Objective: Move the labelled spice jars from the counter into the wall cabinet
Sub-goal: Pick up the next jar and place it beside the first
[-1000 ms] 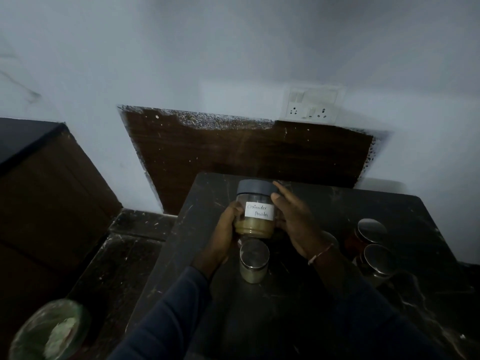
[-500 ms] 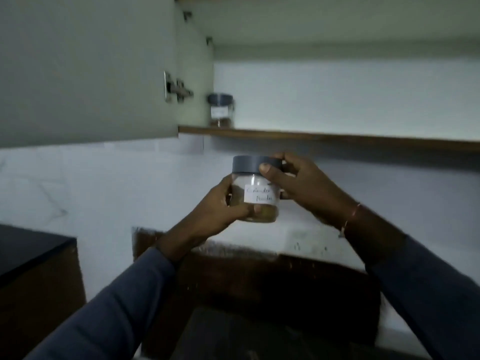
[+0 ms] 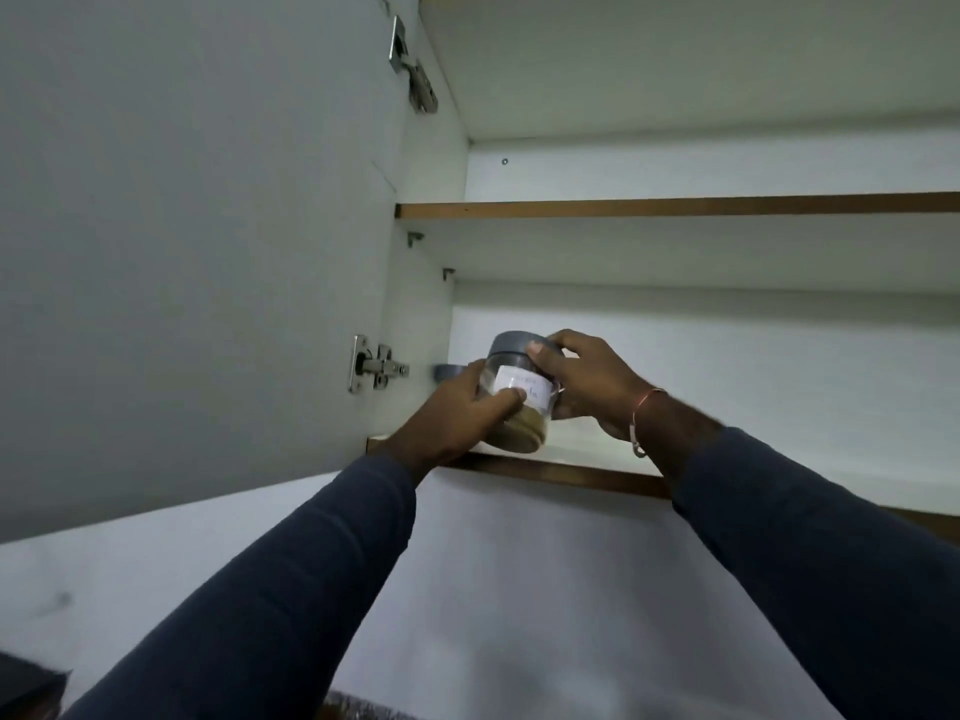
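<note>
A clear spice jar [image 3: 521,414] with a grey lid, a white handwritten label and tan powder is held tilted at the front edge of the wall cabinet's lower shelf [image 3: 566,472]. My left hand [image 3: 460,410] grips its left side and base, thumb across the label. My right hand [image 3: 584,384] holds the lid and right side. Just behind my left hand, the grey lid of a second jar [image 3: 447,371] shows on the same shelf; its body is hidden.
The open cabinet door [image 3: 182,241] fills the left, with hinges [image 3: 376,363] on its inner edge. An upper shelf [image 3: 675,205] crosses above. White wall lies below the cabinet, and a dark counter corner [image 3: 26,688] sits at the bottom left.
Both hands have raised the jar from the counter up to the cabinet's lower shelf. My view has tilted up from the counter into the open cabinet.
</note>
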`<control>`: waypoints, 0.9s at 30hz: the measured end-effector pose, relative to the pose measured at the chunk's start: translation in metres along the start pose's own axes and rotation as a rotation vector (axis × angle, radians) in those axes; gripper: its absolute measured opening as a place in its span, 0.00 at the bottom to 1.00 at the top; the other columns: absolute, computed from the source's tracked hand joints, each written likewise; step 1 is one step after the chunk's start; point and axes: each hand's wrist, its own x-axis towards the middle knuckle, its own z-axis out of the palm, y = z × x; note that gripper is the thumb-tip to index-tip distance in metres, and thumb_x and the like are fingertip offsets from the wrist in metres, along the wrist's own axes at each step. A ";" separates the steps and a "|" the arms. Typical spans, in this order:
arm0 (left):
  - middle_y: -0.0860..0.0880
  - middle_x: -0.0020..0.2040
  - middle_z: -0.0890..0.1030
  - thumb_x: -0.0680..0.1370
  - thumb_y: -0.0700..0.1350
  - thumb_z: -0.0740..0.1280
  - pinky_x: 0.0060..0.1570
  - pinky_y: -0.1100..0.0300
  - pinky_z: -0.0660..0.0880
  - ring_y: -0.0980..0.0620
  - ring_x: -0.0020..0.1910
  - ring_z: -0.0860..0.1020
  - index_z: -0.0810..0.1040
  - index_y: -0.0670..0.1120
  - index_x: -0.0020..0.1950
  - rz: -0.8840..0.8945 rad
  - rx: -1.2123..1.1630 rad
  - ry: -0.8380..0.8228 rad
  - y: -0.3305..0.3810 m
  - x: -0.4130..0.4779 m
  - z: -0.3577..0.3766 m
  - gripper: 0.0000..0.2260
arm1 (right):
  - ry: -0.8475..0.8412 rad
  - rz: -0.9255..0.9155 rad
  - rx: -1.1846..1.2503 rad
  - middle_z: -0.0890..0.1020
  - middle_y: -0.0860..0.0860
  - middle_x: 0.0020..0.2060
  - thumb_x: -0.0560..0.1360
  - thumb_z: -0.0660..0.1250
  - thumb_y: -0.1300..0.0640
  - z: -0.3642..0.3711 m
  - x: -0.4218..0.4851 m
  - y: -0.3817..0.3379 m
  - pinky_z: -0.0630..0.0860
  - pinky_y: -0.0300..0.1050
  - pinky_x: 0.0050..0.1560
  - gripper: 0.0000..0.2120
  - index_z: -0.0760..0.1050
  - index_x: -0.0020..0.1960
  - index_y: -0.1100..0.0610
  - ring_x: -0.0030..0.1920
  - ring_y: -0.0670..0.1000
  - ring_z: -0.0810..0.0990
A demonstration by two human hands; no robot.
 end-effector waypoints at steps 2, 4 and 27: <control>0.55 0.44 0.79 0.77 0.52 0.65 0.38 0.69 0.71 0.61 0.42 0.78 0.73 0.52 0.60 -0.014 0.188 -0.038 -0.014 0.011 0.000 0.12 | -0.002 0.006 -0.100 0.81 0.59 0.50 0.77 0.68 0.53 -0.001 0.019 0.011 0.81 0.49 0.39 0.11 0.76 0.54 0.59 0.44 0.56 0.82; 0.51 0.45 0.82 0.77 0.59 0.60 0.43 0.61 0.74 0.52 0.45 0.80 0.78 0.48 0.57 -0.056 0.406 -0.090 -0.037 0.021 0.007 0.18 | -0.020 0.038 -0.179 0.81 0.59 0.50 0.75 0.70 0.54 0.001 0.040 0.025 0.78 0.46 0.38 0.09 0.76 0.50 0.58 0.43 0.55 0.79; 0.52 0.28 0.67 0.75 0.48 0.60 0.35 0.59 0.63 0.47 0.35 0.72 0.66 0.48 0.28 0.032 0.672 0.216 -0.076 0.027 0.023 0.15 | -0.055 0.003 -1.129 0.76 0.56 0.63 0.78 0.63 0.48 0.043 0.166 0.088 0.71 0.47 0.58 0.19 0.72 0.64 0.59 0.63 0.59 0.75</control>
